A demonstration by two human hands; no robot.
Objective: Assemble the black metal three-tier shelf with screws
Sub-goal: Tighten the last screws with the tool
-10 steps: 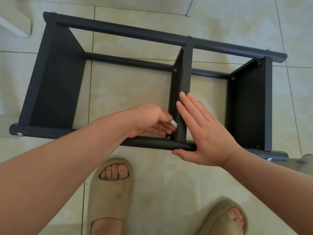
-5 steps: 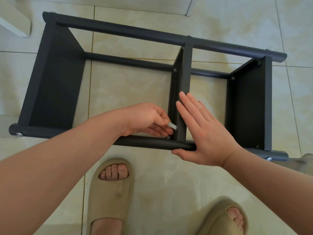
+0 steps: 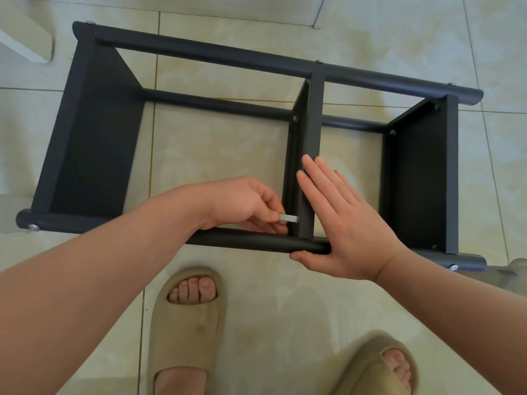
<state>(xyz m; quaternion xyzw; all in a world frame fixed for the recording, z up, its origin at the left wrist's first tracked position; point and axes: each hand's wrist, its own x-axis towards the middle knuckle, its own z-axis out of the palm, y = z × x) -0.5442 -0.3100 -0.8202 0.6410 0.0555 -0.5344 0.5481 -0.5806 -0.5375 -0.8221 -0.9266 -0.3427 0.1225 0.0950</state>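
Observation:
The black metal shelf (image 3: pixel 94 143) lies on its side on the tiled floor, its three panels standing upright between round poles. My left hand (image 3: pixel 245 205) pinches a small flat silver tool (image 3: pixel 288 218) beside the lower left edge of the middle panel (image 3: pixel 313 118), just above the near pole (image 3: pixel 251 240). My right hand (image 3: pixel 342 223) lies flat with straight fingers against the right face of the middle panel, its thumb under the near pole. Screw heads show at the pole ends and panel corners.
My two feet in beige slippers (image 3: pixel 185 323) stand on the tiles right in front of the near pole. A white furniture leg (image 3: pixel 25 38) sits at the far left. A grey object (image 3: pixel 510 272) shows at the right edge beyond the shelf's end.
My left hand has turned and drawn back slightly, so the silver tool between its fingers now shows beside the middle panel. My right hand and the shelf have stayed put.

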